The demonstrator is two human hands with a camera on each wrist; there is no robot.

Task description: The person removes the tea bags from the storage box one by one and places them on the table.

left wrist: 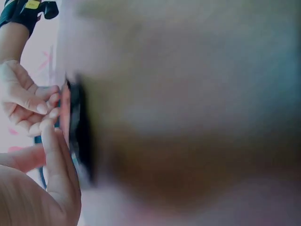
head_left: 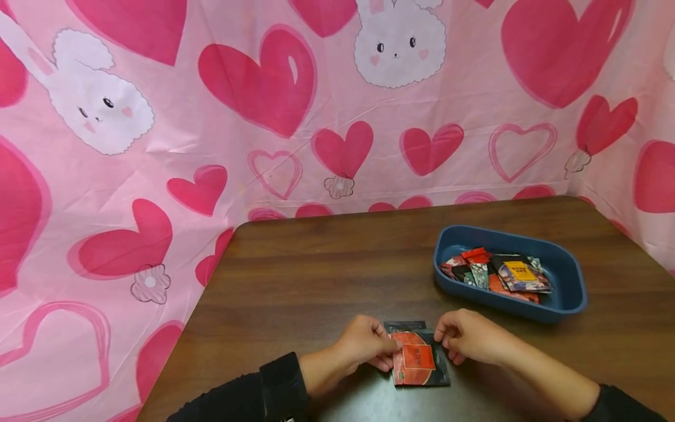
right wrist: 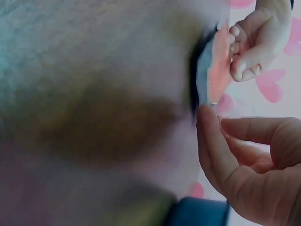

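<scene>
An orange-and-black sachet (head_left: 419,357) lies on the table with its printed face up. A second black sachet (head_left: 406,324) shows from under its far edge. My left hand (head_left: 369,344) pinches the left edge of the top sachet, the thumb lying over its face. At the upper right corner is my right hand (head_left: 469,337), its fingers loosely bent and fingertips right at the edge. The right wrist view shows the right hand (right wrist: 254,160) with index fingertip at the sachet's corner (right wrist: 211,70) and thumb a little apart.
A blue bin (head_left: 572,293) stands on the brown table (head_left: 316,269), beyond my right hand. Several mixed sachets (head_left: 519,272) lie in it, mostly towards its left side. A pink cloth (head_left: 211,105) with hearts and rabbits hangs behind the table.
</scene>
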